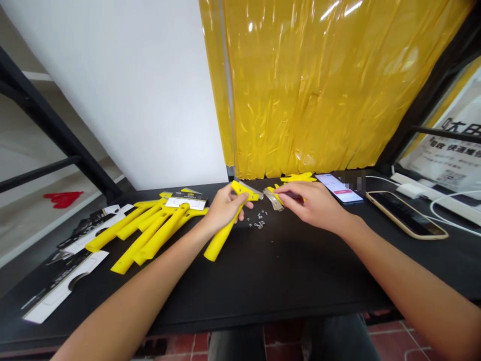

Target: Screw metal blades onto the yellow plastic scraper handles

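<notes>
The left hand (pixel 230 203) grips the yellow tool (pixel 228 228) near its head (pixel 237 189), above the worktop (pixel 285 281); the right hand (pixel 310 203) pinches a thin piece (pixel 268 194) (too small to tell). The tool looks light and stiff; its smooth handle (pixel 218 244) seems the safer hold.

On the table (pixel 285 286), handles (pixel 164 233) lay left, probably nuts (pixel 262 223) in the middle, two phones (pixel 408 215) right, and a curtain (pixel 300 90) hung behind.
</notes>
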The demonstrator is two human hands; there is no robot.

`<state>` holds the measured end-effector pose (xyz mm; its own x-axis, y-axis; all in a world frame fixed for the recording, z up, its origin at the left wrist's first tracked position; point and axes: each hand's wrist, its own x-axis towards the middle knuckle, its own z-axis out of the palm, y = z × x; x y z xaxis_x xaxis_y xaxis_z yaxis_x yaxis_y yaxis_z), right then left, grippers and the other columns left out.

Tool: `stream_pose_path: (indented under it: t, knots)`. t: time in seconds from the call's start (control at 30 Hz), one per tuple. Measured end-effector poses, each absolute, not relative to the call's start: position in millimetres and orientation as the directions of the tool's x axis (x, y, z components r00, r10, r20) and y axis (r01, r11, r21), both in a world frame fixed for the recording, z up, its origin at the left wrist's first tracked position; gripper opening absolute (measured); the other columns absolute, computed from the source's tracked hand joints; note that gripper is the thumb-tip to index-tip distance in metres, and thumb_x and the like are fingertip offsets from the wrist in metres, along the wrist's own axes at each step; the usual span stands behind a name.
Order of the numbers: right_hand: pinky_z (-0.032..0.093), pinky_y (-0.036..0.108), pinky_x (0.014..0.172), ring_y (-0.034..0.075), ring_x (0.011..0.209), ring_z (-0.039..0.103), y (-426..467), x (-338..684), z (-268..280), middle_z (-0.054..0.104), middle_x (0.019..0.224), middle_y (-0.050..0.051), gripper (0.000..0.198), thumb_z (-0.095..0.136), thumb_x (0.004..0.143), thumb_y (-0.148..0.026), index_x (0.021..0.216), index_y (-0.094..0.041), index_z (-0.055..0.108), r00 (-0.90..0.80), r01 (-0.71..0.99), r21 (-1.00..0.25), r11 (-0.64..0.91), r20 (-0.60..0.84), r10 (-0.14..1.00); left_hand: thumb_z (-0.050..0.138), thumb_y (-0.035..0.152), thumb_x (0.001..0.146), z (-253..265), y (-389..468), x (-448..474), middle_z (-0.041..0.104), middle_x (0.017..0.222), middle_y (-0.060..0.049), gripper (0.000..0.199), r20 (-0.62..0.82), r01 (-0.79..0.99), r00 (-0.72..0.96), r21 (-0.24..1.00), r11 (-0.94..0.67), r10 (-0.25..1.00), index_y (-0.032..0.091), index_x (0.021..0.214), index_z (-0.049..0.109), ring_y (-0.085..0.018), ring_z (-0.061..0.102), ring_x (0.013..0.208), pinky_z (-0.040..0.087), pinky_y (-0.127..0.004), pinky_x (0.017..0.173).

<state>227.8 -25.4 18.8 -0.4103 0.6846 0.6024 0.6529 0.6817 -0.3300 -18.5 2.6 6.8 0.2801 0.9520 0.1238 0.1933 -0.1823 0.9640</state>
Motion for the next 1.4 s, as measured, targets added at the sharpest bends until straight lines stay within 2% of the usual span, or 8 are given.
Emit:
stream_pose_path:
  t: [0.1,0.27,0.53,0.7,0.93,1.13,1.27,1.4]
  knots:
    - [0.050,0.033,0.071,0.020,0.080,0.069,-21,223,11,0.076,0.094,0.004,0.021,0.054,0.097,-0.031,0.110,-0.022,0.069,-0.259,0.641,-0.450,0.622,0.637,0.726,0.064,0.032,0.092,10,-1,-17,0.076,0.086,-0.011,0.021,0.054,0.118,0.309,0.988,-0.095,0.949,0.017,0.102,0.053,-0.012,0.059,0.042,0.041,-0.022,0.036]
    - [0.049,0.038,0.087,0.023,0.098,0.066,-9,213,-6,0.073,0.108,0.009,0.029,0.047,0.100,-0.028,0.113,-0.020,0.071,-0.240,0.619,-0.513,0.595,0.598,0.765,0.066,0.032,0.090,18,-14,-7,0.075,0.083,-0.010,0.024,-0.028,0.083,0.435,0.997,-0.009,0.900,0.017,0.103,0.052,-0.012,0.058,0.041,0.038,-0.022,0.035]
    - [0.044,0.030,0.065,0.017,0.070,0.057,1,218,-10,0.065,0.077,0.002,0.027,0.048,0.097,-0.038,0.082,-0.020,0.060,-0.327,0.548,-0.644,0.535,0.423,0.845,0.064,0.035,0.092,15,-6,-16,0.075,0.086,-0.011,0.026,-0.007,0.045,0.516,0.999,-0.019,0.857,0.017,0.106,0.051,-0.011,0.060,0.046,0.040,-0.021,0.038]
    - [0.041,0.033,0.067,0.023,0.079,0.061,5,222,-15,0.068,0.086,0.008,0.026,0.048,0.096,-0.036,0.083,-0.020,0.064,-0.100,0.829,-0.428,0.360,0.519,0.849,0.066,0.032,0.091,14,9,-26,0.076,0.090,-0.015,0.023,-0.008,0.040,0.415,0.999,-0.009,0.910,0.015,0.101,0.053,-0.011,0.058,0.044,0.040,-0.023,0.037]
    - [0.040,0.035,0.063,0.027,0.080,0.066,15,218,-25,0.073,0.092,0.012,0.029,0.052,0.095,-0.036,0.084,-0.021,0.075,-0.068,0.958,-0.213,0.193,0.485,0.872,0.066,0.031,0.091,7,16,-28,0.077,0.088,-0.015,0.022,-0.071,0.080,0.371,0.996,0.045,0.926,0.016,0.098,0.052,-0.011,0.057,0.043,0.038,-0.023,0.037]
    - [0.046,0.035,0.066,0.025,0.079,0.065,14,217,-25,0.071,0.085,0.011,0.039,0.045,0.098,-0.037,0.085,-0.021,0.078,-0.138,0.937,-0.204,0.285,0.535,0.834,0.066,0.031,0.089,11,9,-26,0.076,0.084,-0.015,0.020,-0.086,0.099,0.427,0.994,0.048,0.900,0.013,0.094,0.060,-0.011,0.056,0.044,0.037,-0.023,0.037]
    - [0.049,0.039,0.084,0.026,0.098,0.065,7,218,-18,0.071,0.106,0.012,0.036,0.041,0.100,-0.026,0.117,-0.021,0.072,-0.193,0.787,-0.372,0.493,0.609,0.769,0.067,0.027,0.086,15,6,-24,0.067,0.059,-0.007,0.017,-0.088,0.139,0.403,0.990,0.035,0.911,0.011,0.091,0.065,-0.012,0.052,0.043,0.036,-0.023,0.037]
    - [0.050,0.039,0.084,0.023,0.094,0.064,-1,214,-14,0.069,0.103,0.010,0.036,0.044,0.100,-0.031,0.124,-0.020,0.069,-0.201,0.630,-0.523,0.575,0.604,0.771,0.068,0.026,0.084,13,3,-20,0.073,0.082,-0.011,0.018,0.005,0.113,0.407,0.992,-0.056,0.913,0.013,0.094,0.063,-0.013,0.056,0.053,0.039,-0.023,0.040]
